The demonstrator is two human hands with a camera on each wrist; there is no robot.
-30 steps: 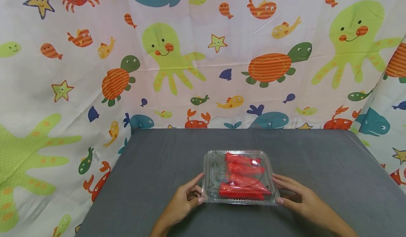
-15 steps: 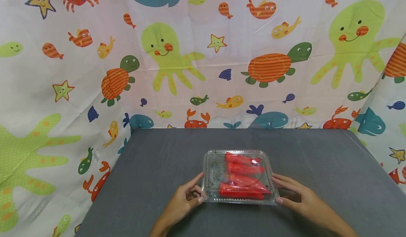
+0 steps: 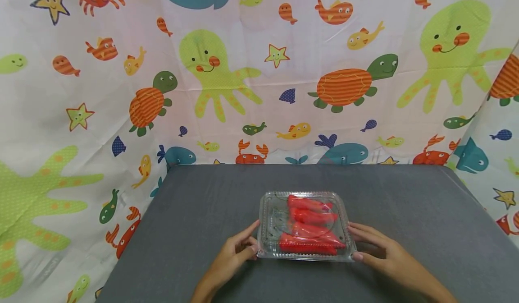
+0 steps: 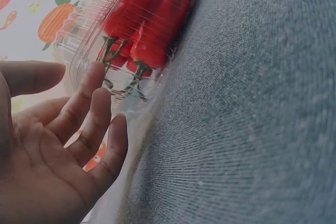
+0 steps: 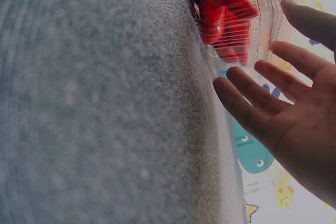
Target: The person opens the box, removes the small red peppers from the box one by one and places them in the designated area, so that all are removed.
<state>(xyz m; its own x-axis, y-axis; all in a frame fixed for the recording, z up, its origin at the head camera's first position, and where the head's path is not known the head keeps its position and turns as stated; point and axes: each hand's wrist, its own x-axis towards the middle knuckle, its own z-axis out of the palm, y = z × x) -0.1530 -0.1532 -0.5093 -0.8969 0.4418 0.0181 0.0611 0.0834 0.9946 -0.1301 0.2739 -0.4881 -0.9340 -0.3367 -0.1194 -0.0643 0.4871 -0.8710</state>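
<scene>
A clear plastic clamshell box (image 3: pixel 268 242) with a ridged rim lies on the grey table, its lid down. Several red peppers (image 3: pixel 312 231) lie side by side inside it, green stems (image 4: pixel 137 72) toward the left. At the box's left side my left hand (image 3: pixel 231 260) has its fingertips close to the rim, fingers loosely bent and thumb standing apart from them. My right hand (image 3: pixel 383 253) is at the opposite side, thumb tip by the front right corner and straight fingers along the edge. In the right wrist view its fingers (image 5: pixel 249 90) are spread beside the box wall.
The grey cloth-covered table (image 3: pixel 194 195) stretches around the box on all sides. Behind it and at both sides hangs a white curtain (image 3: pixel 279 5) printed with sea animals, meeting the table's back edge.
My left thumb has drawn back slightly from the box's front left corner. The right hand and the box stay nearly where they were.
</scene>
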